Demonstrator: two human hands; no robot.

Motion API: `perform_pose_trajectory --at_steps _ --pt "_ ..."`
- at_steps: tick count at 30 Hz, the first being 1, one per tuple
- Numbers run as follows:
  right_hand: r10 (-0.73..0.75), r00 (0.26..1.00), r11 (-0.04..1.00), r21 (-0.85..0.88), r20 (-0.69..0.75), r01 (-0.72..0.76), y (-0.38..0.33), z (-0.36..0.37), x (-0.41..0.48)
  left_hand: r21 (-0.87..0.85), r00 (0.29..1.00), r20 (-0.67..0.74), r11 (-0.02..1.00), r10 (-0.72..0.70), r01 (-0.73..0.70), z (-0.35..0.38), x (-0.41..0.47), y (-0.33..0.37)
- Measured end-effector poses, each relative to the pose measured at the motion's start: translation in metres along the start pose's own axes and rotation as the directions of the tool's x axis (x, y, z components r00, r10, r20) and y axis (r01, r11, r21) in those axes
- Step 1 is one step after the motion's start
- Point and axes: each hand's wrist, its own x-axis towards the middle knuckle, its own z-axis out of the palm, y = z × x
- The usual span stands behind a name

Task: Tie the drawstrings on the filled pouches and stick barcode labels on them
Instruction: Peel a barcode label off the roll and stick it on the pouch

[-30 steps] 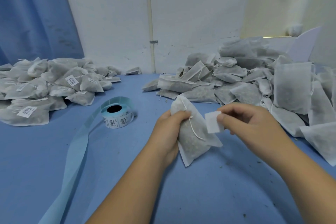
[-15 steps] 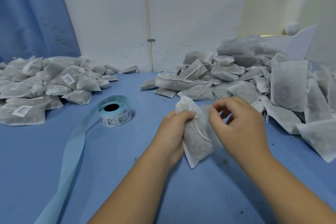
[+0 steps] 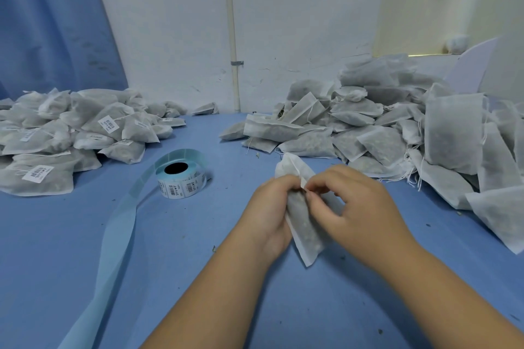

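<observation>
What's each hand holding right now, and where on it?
The left hand grips a filled pouch around its upper half, just below the gathered top. The right hand pinches the same pouch there with its fingers; what lies under them is hidden.

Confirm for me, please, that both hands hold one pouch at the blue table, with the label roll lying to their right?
Not quite: the head view shows the label roll lying to their left. The left hand and right hand do hold one pouch at the blue table.
</observation>
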Motion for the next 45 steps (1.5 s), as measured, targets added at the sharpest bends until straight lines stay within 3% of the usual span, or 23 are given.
perform_pose_trajectory --at_steps 4,15,17,19,22,24,28,35,39,42,45 --pt "-0.040 0.996 0.999 -0.010 0.082 0.041 -0.001 -0.002 0.000 -0.080 0.996 0.030 0.993 -0.085 0.087 -0.002 -0.003 0.004" --pt "-0.077 0.951 0.996 -0.020 0.298 0.087 -0.003 -0.010 -0.002 -0.162 0.995 -0.008 0.982 -0.101 0.098 -0.004 -0.005 0.009" --pt "-0.085 0.955 0.996 -0.001 0.284 0.089 -0.001 -0.011 -0.003 -0.142 0.993 0.032 0.983 -0.110 0.114 -0.005 -0.006 0.011" --pt "0.000 0.978 0.991 0.130 0.207 -0.028 0.001 -0.011 -0.002 -0.074 0.986 0.090 0.987 -0.138 0.145 -0.006 -0.008 0.013" --pt "0.347 0.922 0.824 0.413 0.173 -0.388 0.010 -0.013 0.003 -0.003 0.984 0.139 0.993 -0.114 0.115 -0.005 -0.009 0.011" --pt "0.479 0.854 0.699 0.500 0.204 -0.511 0.017 -0.015 0.005 0.043 0.993 0.112 0.999 -0.023 0.019 -0.004 -0.007 0.007" --pt "0.464 0.736 0.531 0.510 0.493 -0.676 0.021 -0.013 0.004 0.149 0.989 0.104 0.981 0.109 -0.124 0.001 -0.007 0.000" --pt "0.354 0.718 0.440 0.571 0.599 -0.694 0.025 -0.011 0.002 0.139 0.984 -0.030 0.975 0.177 -0.171 0.003 -0.011 -0.003" --pt "0.327 0.710 0.427 0.573 0.624 -0.700 0.030 -0.012 0.001 0.397 0.949 -0.107 0.888 0.297 -0.233 0.006 -0.012 -0.009" --pt "0.340 0.730 0.394 0.616 0.592 -0.683 0.029 -0.013 0.001 0.500 0.928 -0.082 0.820 0.364 -0.278 0.008 -0.013 -0.011" --pt "0.410 0.756 0.352 0.675 0.511 -0.648 0.028 -0.014 0.003 0.518 0.952 0.016 0.812 0.304 -0.268 0.006 -0.014 -0.012"
